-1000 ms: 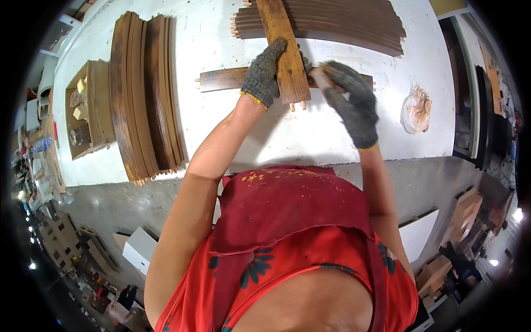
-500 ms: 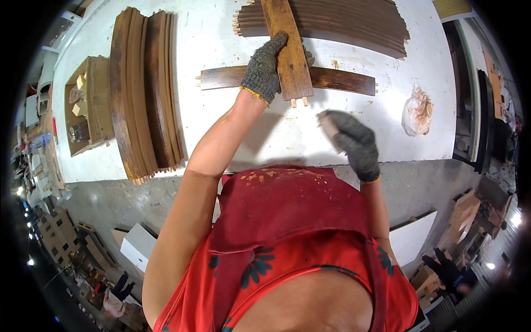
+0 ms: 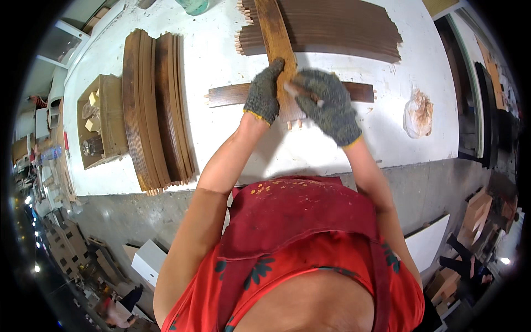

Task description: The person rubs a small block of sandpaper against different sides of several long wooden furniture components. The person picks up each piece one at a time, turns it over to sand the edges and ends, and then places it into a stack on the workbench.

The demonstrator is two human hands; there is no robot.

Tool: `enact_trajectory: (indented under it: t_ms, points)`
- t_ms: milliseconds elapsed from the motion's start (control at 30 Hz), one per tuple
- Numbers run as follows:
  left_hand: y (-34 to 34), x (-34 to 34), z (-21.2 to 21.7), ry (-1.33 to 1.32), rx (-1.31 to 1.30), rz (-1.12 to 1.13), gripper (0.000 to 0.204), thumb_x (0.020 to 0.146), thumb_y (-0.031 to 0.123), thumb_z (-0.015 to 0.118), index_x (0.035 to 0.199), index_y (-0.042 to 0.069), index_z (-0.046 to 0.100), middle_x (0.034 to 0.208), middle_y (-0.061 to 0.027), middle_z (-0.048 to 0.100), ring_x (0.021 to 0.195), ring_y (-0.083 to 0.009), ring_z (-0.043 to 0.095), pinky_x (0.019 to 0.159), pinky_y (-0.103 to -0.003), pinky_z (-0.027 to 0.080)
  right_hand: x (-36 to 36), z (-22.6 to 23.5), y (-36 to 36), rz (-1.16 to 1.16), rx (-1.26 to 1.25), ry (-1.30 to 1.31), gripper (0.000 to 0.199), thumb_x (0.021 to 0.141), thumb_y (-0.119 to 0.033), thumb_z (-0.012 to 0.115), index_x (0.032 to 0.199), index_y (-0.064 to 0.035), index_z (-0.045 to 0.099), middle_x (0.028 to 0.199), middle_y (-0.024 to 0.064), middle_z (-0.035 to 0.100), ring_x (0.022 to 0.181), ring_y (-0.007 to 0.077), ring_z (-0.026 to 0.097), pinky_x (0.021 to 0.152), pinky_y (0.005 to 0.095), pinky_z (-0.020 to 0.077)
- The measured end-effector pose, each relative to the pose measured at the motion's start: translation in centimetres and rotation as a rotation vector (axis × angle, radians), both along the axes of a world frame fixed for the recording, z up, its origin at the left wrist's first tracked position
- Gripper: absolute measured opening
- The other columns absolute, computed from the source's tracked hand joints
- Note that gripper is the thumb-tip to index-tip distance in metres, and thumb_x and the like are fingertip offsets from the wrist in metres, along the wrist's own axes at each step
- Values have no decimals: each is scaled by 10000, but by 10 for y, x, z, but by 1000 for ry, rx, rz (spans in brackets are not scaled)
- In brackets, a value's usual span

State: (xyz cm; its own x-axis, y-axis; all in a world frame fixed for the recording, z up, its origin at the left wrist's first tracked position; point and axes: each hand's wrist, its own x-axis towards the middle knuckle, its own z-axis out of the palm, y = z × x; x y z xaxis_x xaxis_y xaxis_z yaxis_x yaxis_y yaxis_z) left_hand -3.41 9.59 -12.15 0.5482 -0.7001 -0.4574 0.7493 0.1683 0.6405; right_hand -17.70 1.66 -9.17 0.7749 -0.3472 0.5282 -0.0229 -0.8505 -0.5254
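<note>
— On the white workbench (image 3: 166,11), what's held?
— Gloved left hand (image 3: 264,93) grips the upright wooden slat (image 3: 275,33) crossing a dark slat (image 3: 227,94); right hand (image 3: 327,105) pinches a small pale piece against it.

At the frame's left I see a stack of curved brown slats (image 3: 157,108) beside an open wooden box (image 3: 102,119); a crumpled plastic bag (image 3: 418,112) lies right on the white worktop (image 3: 221,144).

on the table (image 3: 221,149), the plank (image 3: 275,33) crosses the slat (image 3: 232,94); stack (image 3: 157,110) and box (image 3: 105,119) left, bag (image 3: 417,112) right.
</note>
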Motion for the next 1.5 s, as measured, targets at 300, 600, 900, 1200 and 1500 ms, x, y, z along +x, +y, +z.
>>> enact_trajectory:
  t_ms: [300, 600, 900, 1200, 1500]
  points:
    - [3, 9, 1, 114, -31, -122, 311, 936, 291, 610, 1073, 11, 612, 916, -107, 652, 798, -227, 646, 672, -374, 556, -94, 32, 41, 57, 906, 346, 303, 801, -132, 720, 1104, -124, 709, 1108, 58, 676, 1009, 193, 617, 846, 348, 505]
    - [4, -1, 14, 337, -579, -86, 556, 943, 475, 507, 1281, 35, 465, 944, -126, 582, 759, -211, 595, 628, -327, 550, -54, 45, 52, -116, 818, -150, 363, 802, -29, 712, 1160, -61, 657, 1218, 97, 626, 1097, 196, 587, 902, 308, 494]
    - [12, -9, 15, 208, -416, 57, 371, 1002, 369, 465, 1267, 112, 505, 1120, -110, 602, 950, -227, 613, 784, -357, 568, -6, 52, 51, 70, -75, -29, 369, 736, -129, 690, 1104, -121, 672, 1182, 133, 601, 1041, 323, 575, 883, 443, 445]
    - [14, -10, 12, 171, -450, 6, 471, 947, 442, 552, 1233, 71, 503, 1036, -116, 594, 872, -224, 620, 742, -354, 569, -52, 33, 20, 73, -145, 274, 435, 696, -91, 736, 1122, -157, 681, 1235, 111, 590, 1125, 325, 548, 963, 450, 428]
    - [29, -13, 18, 299, -396, -23, 486, 970, 426, 521, 1340, 119, 457, 1189, -106, 556, 1052, -217, 594, 929, -374, 538, -6, 50, 46, 132, -118, 50, 319, 757, -88, 641, 1067, -154, 677, 1184, 99, 608, 1042, 303, 582, 882, 455, 453]
